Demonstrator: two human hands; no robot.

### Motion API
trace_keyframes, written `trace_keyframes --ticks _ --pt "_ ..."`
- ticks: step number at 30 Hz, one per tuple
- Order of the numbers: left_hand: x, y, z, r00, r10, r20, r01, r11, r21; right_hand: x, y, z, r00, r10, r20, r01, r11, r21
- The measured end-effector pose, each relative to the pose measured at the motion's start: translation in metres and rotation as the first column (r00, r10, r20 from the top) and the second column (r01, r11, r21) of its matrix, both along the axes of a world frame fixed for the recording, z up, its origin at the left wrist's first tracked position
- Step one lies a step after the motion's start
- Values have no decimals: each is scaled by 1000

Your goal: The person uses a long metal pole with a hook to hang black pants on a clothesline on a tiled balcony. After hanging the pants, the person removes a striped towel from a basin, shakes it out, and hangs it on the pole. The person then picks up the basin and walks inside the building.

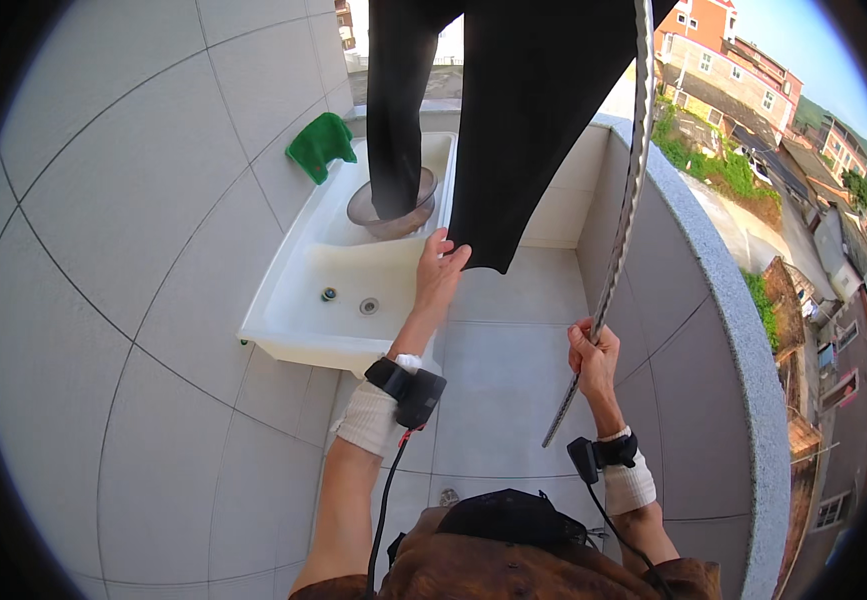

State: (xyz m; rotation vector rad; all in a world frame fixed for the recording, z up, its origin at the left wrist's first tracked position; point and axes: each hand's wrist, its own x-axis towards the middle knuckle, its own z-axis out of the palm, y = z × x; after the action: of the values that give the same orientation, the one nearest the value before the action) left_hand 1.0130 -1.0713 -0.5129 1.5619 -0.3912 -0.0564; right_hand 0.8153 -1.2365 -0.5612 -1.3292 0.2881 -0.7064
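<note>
Black trousers (523, 127) hang in front of me, one leg at the right and the other above the sink. My left hand (439, 274) is beside the lower hem of the right-hand leg. Its fingers are apart, with the tips at the cloth's edge; whether they touch it is hard to tell. In my right hand (596, 358) is a long metal pole with a twisted pattern (632, 165). It slants upward past the trousers, and its lower end sticks out below my fist. The pole's top is out of view.
At the left stands a white laundry sink (283, 300) with a translucent brown basin (396, 225) in it. A green cloth (321, 146) hangs by its rim against the tiled wall (140, 187). A stone-topped parapet (733, 337) runs along the right, with buildings beyond.
</note>
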Motion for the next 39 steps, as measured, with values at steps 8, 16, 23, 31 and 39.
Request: trace_keyframes --ticks 8,16,23,31,39 --pt "-65 20 -23 929 362 -73 -360 932 40 -100 -36 20 999 53 10 -52 995 -88" --pt "-153 -18 -44 980 -192 -59 184 975 -123 -178 -39 47 997 79 -18 -80 993 -90" --pt "-218 -40 -31 875 -326 -358 73 819 -570 -206 -17 64 993 121 -10 -122 990 -69" --pt "-240 -18 -30 908 -297 -296 174 909 -380 -220 14 59 998 61 -12 -62 993 -96" --pt "-211 55 -46 951 237 -198 -267 954 -141 -203 95 60 984 178 -6 -178 980 -84"
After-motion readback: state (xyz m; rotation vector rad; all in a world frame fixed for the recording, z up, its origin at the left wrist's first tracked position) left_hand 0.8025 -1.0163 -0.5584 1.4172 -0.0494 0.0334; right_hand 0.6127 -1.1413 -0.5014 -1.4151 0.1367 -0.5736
